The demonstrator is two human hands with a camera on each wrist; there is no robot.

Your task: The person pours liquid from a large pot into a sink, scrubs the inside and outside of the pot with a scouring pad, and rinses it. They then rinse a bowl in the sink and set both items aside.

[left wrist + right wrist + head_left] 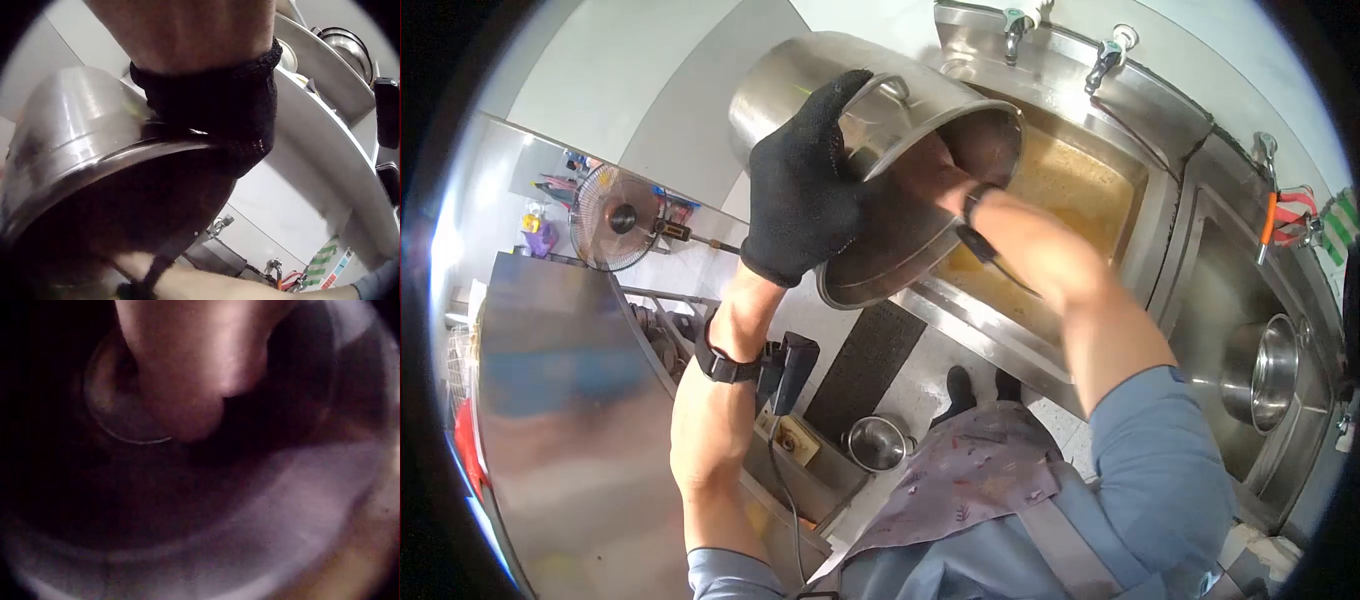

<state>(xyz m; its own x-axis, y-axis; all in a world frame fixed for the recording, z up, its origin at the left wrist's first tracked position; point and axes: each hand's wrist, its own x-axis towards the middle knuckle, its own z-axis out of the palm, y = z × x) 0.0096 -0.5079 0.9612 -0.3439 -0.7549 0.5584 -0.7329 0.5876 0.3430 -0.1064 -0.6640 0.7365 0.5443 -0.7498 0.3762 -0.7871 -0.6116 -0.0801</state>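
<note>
A large stainless steel pot (775, 90) lies tipped on its side over the near edge of the sink, its mouth turned toward me. My left hand (805, 185), in a black knit glove, grips it at the rim beside the loop handle (892, 88). The left wrist view has the glove (212, 100) at the edge of the pot (69, 125). Bare, my right hand (930, 172) reaches through the mouth to the inside. Dim in the right wrist view, that hand (187, 375) is close over the inner wall; I cannot tell whether it holds anything.
Cloudy brownish water (1085, 200) stands in the sink under taps (1108, 65). A second basin at right holds a smaller pot (1275, 375). Another pot (877, 443) is on the floor. A steel counter (570, 400) and a fan (615, 215) are on the left.
</note>
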